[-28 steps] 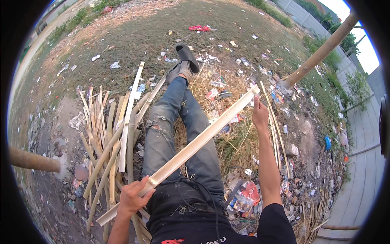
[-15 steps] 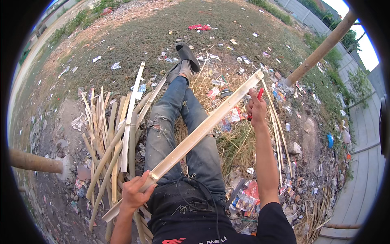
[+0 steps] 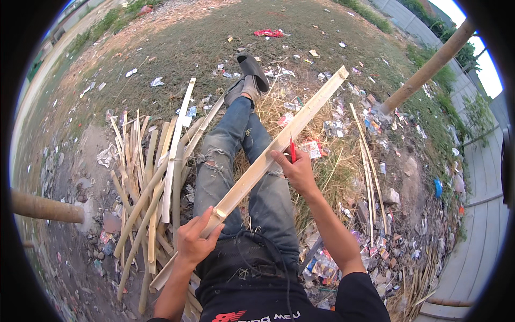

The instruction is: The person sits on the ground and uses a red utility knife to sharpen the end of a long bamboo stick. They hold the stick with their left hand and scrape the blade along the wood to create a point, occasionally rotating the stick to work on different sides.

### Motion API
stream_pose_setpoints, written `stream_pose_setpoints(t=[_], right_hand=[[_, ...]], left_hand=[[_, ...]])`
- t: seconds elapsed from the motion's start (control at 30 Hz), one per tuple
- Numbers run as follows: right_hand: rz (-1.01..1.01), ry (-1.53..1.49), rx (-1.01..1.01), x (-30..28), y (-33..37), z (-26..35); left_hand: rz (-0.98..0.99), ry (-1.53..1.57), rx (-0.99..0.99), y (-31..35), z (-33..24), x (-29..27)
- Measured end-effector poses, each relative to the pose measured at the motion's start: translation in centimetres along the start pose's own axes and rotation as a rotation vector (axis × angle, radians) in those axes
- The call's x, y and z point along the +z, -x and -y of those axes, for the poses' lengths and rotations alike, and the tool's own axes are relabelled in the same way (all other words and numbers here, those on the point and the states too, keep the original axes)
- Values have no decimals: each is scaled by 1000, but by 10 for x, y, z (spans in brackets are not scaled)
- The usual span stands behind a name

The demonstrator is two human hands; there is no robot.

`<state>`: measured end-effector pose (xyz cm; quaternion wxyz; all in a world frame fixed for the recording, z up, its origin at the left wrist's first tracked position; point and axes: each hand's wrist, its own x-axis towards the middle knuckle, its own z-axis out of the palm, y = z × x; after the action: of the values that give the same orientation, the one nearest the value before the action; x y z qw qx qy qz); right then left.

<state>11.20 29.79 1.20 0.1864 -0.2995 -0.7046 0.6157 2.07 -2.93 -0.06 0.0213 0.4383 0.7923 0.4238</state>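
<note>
A long split bamboo strip (image 3: 257, 173) slants across my lap, its hollow side up and its far end raised to the right. My left hand (image 3: 194, 240) is wrapped round its lower part, just by a node. Around mid-length, my right hand (image 3: 298, 174) meets the strip's right edge with its thumb. Clasped in that same hand is a slim red tool (image 3: 293, 152); its other parts are hidden by my fingers, so its exact kind does not show.
Beside my left leg lies a pile of bamboo pieces (image 3: 142, 201). Thin strips (image 3: 368, 174) lie to the right. Wooden posts stand at left (image 3: 48, 208) and right (image 3: 424, 70). Litter and dry grass surround my outstretched legs (image 3: 217, 177); a grey fence (image 3: 472, 241) runs along the right.
My right hand has come down and left along the bamboo strip, from near its far end to about the middle. The strip has shifted up and slightly right, with my left hand still round it.
</note>
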Motion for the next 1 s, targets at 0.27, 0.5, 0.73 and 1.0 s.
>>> stream_pose_setpoints(t=[0.27,0.5,0.73,1.0], right_hand=[[222,255,-46,51,44,-2],[106,381,-132,28,50,-19],[5,360,82,-12,65,-87],[-171,640,212,-17,68,-146]], left_hand=[[-52,68,-36,-26,-10,30],[-16,4,-48,-22,5,38],[242,33,-149,-22,26,75],[493,-26,-174,-29,38,132]])
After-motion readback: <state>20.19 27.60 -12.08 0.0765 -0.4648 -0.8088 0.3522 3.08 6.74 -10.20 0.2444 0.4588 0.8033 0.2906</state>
